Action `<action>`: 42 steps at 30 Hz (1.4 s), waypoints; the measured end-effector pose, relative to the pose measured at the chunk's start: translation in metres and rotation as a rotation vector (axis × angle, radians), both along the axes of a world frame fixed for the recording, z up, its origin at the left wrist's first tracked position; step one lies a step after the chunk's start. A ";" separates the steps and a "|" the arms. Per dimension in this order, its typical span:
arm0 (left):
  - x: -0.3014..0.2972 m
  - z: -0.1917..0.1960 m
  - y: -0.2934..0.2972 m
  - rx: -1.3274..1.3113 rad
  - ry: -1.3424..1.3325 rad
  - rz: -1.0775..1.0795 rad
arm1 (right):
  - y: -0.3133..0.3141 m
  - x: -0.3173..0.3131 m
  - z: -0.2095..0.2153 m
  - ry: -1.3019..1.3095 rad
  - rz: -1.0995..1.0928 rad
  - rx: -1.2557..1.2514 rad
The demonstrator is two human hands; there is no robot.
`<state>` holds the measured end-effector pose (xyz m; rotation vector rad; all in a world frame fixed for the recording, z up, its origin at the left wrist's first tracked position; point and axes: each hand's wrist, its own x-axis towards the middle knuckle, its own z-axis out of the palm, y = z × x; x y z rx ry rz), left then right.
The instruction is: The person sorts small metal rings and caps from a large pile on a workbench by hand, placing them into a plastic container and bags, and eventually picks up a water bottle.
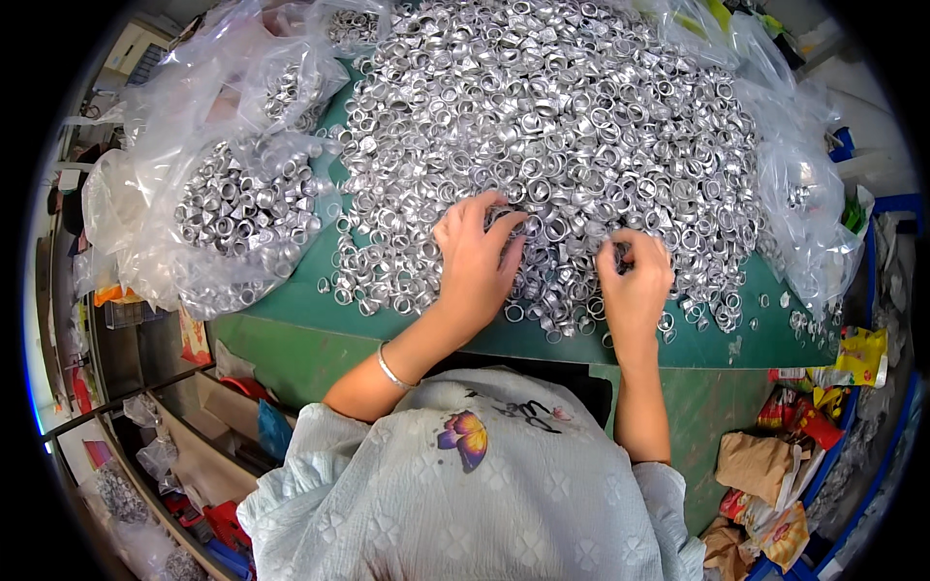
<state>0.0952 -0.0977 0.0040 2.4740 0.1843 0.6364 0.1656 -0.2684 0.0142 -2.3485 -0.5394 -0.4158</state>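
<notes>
A broad heap of silver metal rings (542, 116) covers most of a green table (300, 334). At the heap's near edge, my left hand (475, 259) bends its fingers around a few rings, its thumb and fingertips among them. To its right, my right hand (636, 281) is closed, thumb against the curled fingers, with what looks like a ring between them; the fingers partly hide it. Loose rings lie between the two hands and just in front of them. A metal bangle (390, 366) circles my left wrist.
At the left, an opened clear plastic bag (136, 232) holds more rings. Another clear bag (809, 194) lies along the table's right side, with small pieces near it. Shelves (189, 426) stand lower left. Food packets (857, 358) and a brown paper bag (760, 465) sit lower right.
</notes>
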 end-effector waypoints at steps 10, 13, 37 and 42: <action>0.036 0.015 0.000 -0.024 -0.100 -0.099 | -0.021 0.005 0.012 0.719 0.099 0.756; 0.029 0.016 -0.002 -0.089 -0.062 -0.139 | -0.019 0.001 0.010 0.742 0.154 0.842; 0.052 0.012 0.010 0.125 0.125 -0.300 | -0.063 0.039 0.038 0.298 0.064 0.294; 0.052 0.013 0.004 0.136 0.116 -0.284 | -0.131 0.181 0.073 -0.172 -0.245 0.143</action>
